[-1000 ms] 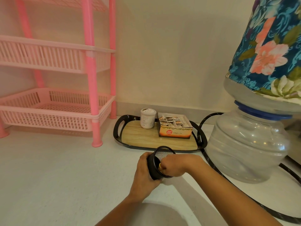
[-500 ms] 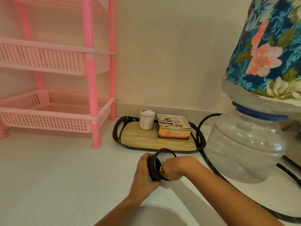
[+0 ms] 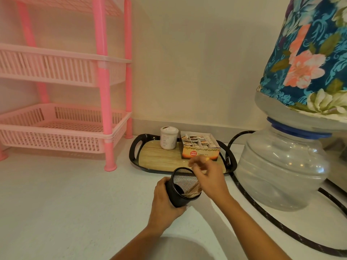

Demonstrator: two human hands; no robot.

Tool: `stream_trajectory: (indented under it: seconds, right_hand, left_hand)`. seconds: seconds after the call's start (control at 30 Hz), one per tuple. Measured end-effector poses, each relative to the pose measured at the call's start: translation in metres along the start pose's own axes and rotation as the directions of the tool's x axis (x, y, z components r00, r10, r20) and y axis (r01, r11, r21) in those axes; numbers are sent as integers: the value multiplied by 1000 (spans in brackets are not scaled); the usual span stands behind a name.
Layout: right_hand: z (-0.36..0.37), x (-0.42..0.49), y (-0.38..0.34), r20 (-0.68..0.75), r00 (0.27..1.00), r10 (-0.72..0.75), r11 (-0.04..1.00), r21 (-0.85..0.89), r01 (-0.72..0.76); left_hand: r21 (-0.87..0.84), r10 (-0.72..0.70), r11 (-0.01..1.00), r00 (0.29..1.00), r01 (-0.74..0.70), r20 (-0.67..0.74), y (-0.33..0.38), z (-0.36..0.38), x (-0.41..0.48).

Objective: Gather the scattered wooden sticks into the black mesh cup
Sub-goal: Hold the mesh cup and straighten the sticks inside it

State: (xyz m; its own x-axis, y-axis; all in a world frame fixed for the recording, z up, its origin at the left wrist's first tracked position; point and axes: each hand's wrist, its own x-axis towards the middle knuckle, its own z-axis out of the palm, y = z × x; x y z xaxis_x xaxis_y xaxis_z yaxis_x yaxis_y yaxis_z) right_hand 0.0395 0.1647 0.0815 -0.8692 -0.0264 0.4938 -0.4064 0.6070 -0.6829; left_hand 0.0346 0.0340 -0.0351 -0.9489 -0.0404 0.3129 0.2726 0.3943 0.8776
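My left hand (image 3: pixel 165 200) grips the black mesh cup (image 3: pixel 177 192) from the left and holds it tilted toward me over the white counter. Wooden sticks (image 3: pixel 193 192) lie inside the cup against its lower right wall. My right hand (image 3: pixel 208 177) is just right of and above the cup's mouth, fingers blurred and loosely spread, with nothing visibly in it. I see no sticks lying on the counter.
A black tray with a wood-look base (image 3: pixel 161 160) stands behind the cup, carrying a white jar (image 3: pixel 169 137) and a tea box (image 3: pixel 200 147). A water dispenser jug (image 3: pixel 281 169) and black cable (image 3: pixel 262 211) are at the right. A pink plastic rack (image 3: pixel 105 91) stands at the left.
My right hand has come out of the cup's mouth and lifted up and to the right. The sticks now show inside the cup. My left hand still holds the cup.
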Motion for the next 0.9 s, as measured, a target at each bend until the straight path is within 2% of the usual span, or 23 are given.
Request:
stream_trajectory:
  seconds: [0.07,0.13,0.2,0.27,0.37,0.43,0.5,0.63,0.77,0.9]
  right_hand:
    - [4,-12,8,-196,965,176,961,244,-126]
    - [9,-25,18,-271,900,341,889,403,-215]
    - [18,-39,29,-228,866,446,843,432,-320]
    - [31,-53,36,-101,861,499,810,409,-421]
    - [51,-67,32,102,850,517,743,439,-505]
    - [60,-71,27,154,854,497,740,439,-510]
    - [65,-71,23,133,858,496,756,419,-502]
    - [65,-65,22,-9,855,518,826,263,-498]
    - [61,-62,31,38,884,465,839,300,-454]
    - [56,-60,41,98,891,443,829,333,-449]
  left_hand:
    - [-9,-15,1000,1000,15,4,1,0,0]
    - [-14,-43,999,999,43,8,1,0,1]
    - [-17,-58,998,998,58,2,0,-1,2]
    - [-11,-54,998,998,54,-21,0,-1,1]
    - [-8,-63,998,997,63,-52,1,-1,1]
    - [-1,-74,997,995,74,-64,1,0,0]
    - [16,-72,997,994,73,-82,1,0,-1]
    - [80,-55,995,995,62,-86,-1,0,0]
    - [-31,-99,995,993,97,-56,-4,0,1]
    - [-26,-107,994,994,107,-13,-7,2,2]
